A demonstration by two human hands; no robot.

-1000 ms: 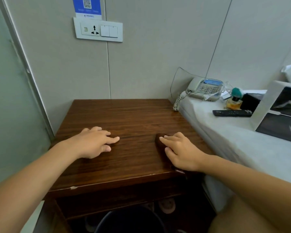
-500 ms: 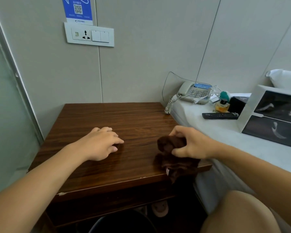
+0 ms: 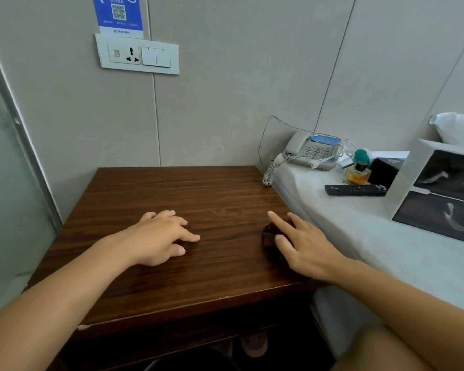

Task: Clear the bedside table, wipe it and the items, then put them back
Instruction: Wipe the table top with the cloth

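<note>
The dark wooden bedside table (image 3: 188,194) fills the middle of the view, its top bare apart from my hands and a dark brown cloth (image 3: 269,238). My right hand (image 3: 303,245) presses down on the cloth with straight, spread fingers near the table's right edge; most of the cloth is hidden under the palm. My left hand (image 3: 158,236) rests flat on the tabletop left of centre, fingers relaxed. On the white bed to the right lie a telephone (image 3: 312,151), a perfume bottle (image 3: 358,172), a black remote (image 3: 355,190), a small black box (image 3: 385,171) and a white box (image 3: 439,188).
The grey wall behind carries a socket and switch plate (image 3: 137,53) under a blue sign (image 3: 118,13). A glass partition (image 3: 8,210) borders the table's left side. The phone's coiled cord (image 3: 269,174) hangs at the table's back right corner. Slippers (image 3: 253,344) lie under the table.
My right hand, which had lifted the bunched cloth at the table's front right edge, has set it down and now presses it flat on the top. The left hand stays put.
</note>
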